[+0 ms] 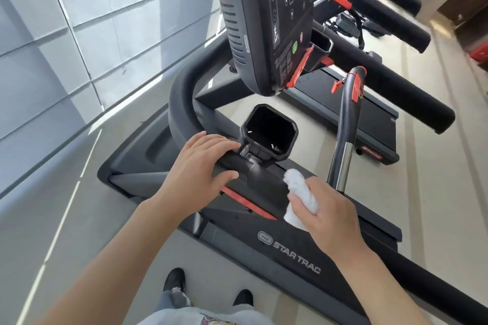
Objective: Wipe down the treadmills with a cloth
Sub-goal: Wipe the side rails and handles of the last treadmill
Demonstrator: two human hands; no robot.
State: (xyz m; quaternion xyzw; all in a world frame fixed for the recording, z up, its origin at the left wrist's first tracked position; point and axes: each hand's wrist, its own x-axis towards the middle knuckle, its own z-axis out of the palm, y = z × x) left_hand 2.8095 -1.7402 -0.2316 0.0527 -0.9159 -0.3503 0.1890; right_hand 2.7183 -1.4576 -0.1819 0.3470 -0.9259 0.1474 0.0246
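While the crumpled white cloth (299,199) sits bunched against the black padded handrail (264,174) of the near treadmill, the right hand (327,215) grips it, thumb and curled fingers (303,203) pinching the wad so one end pokes up toward the rail's junction. Just to the left, the left hand (196,163) rests on the same rail with fingers laid over the top and thumb underneath, steadying it beside the black square cup holder (269,132). To wipe well, I would judge it best to open the cloth flatter, wrap it round the rail and draw it along in overlapping passes, working into the joint below the cup holder. Above hangs the dark console panel (266,24); a second treadmill (369,119) stands beyond on the pale floor (435,166).
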